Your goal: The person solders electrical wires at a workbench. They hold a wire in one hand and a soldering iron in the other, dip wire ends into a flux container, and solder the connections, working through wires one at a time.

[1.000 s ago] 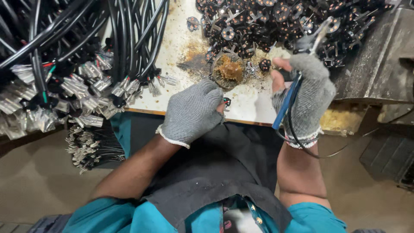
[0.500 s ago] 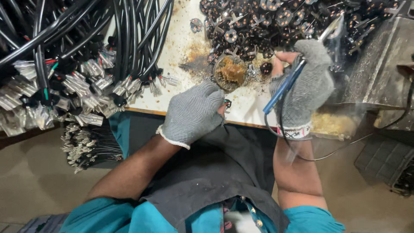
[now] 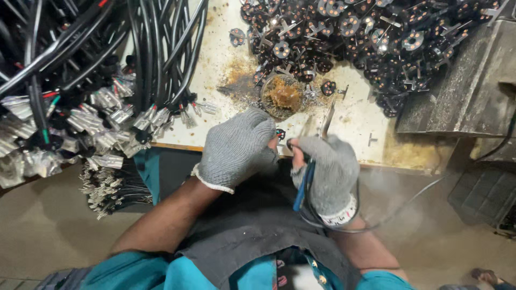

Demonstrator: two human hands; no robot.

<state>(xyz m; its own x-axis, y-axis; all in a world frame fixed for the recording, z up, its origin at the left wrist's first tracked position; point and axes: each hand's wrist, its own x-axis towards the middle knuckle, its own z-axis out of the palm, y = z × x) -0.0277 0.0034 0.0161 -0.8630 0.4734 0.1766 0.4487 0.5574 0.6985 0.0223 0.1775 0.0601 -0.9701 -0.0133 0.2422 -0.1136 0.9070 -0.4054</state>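
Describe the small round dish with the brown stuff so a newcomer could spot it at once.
Start at the stained white bench top, between the black cable bundles and the heap of small black round parts. Just beyond the gloved left hand sits the round dish. It alone holds crusty amber-brown matter, ringed by a dark scorched stain.

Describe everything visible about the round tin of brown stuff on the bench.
The small round metal tin sits upright and open on the stained cream bench, just beyond the two grey-gloved hands. It holds crusty amber-brown paste, with dark residue smeared around its rim. Black round connector parts crowd its far side. Neither hand touches it.
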